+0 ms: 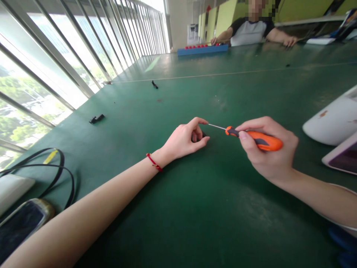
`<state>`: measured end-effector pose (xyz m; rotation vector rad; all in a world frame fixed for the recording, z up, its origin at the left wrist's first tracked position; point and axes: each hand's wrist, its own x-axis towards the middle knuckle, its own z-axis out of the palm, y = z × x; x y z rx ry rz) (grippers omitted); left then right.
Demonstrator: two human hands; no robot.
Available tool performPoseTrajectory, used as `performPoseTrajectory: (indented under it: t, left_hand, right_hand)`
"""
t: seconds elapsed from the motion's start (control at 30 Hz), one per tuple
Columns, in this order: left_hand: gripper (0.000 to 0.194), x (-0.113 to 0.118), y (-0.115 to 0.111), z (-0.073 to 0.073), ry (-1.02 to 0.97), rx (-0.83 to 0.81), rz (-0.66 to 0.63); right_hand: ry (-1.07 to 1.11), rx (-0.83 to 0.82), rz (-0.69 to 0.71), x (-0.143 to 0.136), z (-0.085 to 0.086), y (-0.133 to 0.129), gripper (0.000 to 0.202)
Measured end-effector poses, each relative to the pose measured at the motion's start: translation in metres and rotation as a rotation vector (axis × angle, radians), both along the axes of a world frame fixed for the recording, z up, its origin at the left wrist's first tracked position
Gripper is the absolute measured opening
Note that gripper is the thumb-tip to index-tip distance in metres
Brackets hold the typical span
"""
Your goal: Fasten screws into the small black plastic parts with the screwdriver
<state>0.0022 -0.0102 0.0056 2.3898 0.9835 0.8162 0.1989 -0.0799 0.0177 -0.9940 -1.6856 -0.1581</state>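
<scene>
My right hand [270, 149] is closed around the orange and black handle of a screwdriver [266, 141]. Its thin metal shaft points left, and the tip meets the index fingertip of my left hand [189, 137]. My left hand rests on the green table [195, 208], with its lower fingers curled over a small black part [204, 134]. Most of that part is hidden beneath the fingers. A red cord bracelet [154, 162] circles my left wrist.
Small black pieces lie at the left [96, 119] and farther back [154, 85]. A phone [22, 227] and black cable [73, 186] are at lower left, white objects at right. Across the table sits a person [251, 31] beside a blue rack [202, 50]. Railings line the left.
</scene>
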Motion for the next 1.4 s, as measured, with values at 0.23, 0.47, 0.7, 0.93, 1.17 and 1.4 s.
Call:
performPoseTrajectory:
  t: [0.23,0.47,0.7,0.93,1.17,1.4]
  left_hand:
    - [0.02,-0.002,0.004,-0.002,0.123,0.235,0.051]
    - [0.009,-0.003,0.006,-0.004,0.118,0.162,0.07]
    - [0.007,-0.003,0.005,-0.006,0.076,0.164,0.067]
    - [0.007,-0.002,0.007,-0.006,0.08,0.168,0.053]
    - [0.007,-0.003,0.006,-0.007,0.072,0.175,0.052]
    - [0.008,-0.003,0.006,-0.006,0.071,0.174,0.029]
  right_hand:
    - [-0.007,-0.024,0.017,0.001,0.0,0.002,0.013]
    - [-0.029,0.029,0.091,0.0,0.005,-0.007,0.016]
    - [-0.055,0.025,0.129,-0.002,0.006,-0.01,0.018]
    - [-0.065,-0.011,0.15,-0.001,0.004,-0.008,0.014]
    - [-0.055,-0.008,0.149,0.0,0.004,-0.009,0.015]
    - [-0.059,-0.04,0.164,-0.001,0.004,-0.009,0.015]
